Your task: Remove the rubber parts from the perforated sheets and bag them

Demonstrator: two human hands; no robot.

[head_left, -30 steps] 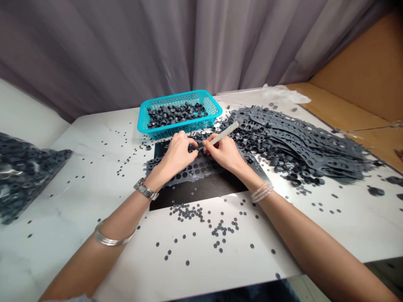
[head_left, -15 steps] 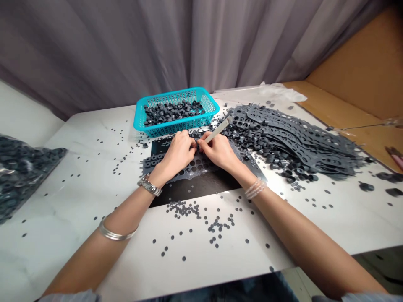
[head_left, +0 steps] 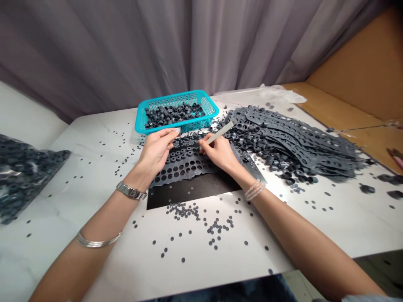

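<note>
My right hand (head_left: 220, 151) grips a pale, slim stick-like tool (head_left: 218, 133) with its lower end pointing down at the perforated dark grey rubber sheet (head_left: 184, 165). That sheet has rows of round holes, with raised ring-shaped pieces still in its far rows. It lies on a black mat (head_left: 189, 191). Just in front of the teal basket, my left hand (head_left: 157, 151) is raised off the sheet, thumb and finger pinched on a small dark piece (head_left: 178, 131). Only an edge of that piece shows.
The teal basket (head_left: 176, 130) holds many small dark rubber pieces. A heap of punched rubber sheets (head_left: 292, 138) and loose rings (head_left: 277, 159) lies at right. Small dark discs (head_left: 184, 211) are scattered over the white table. A clear bag of dark pieces (head_left: 25, 176) sits at left.
My left hand has moved left and lifted away from the sheet and the tool, a small dark piece at its fingertips. My right hand has stayed almost in place.
</note>
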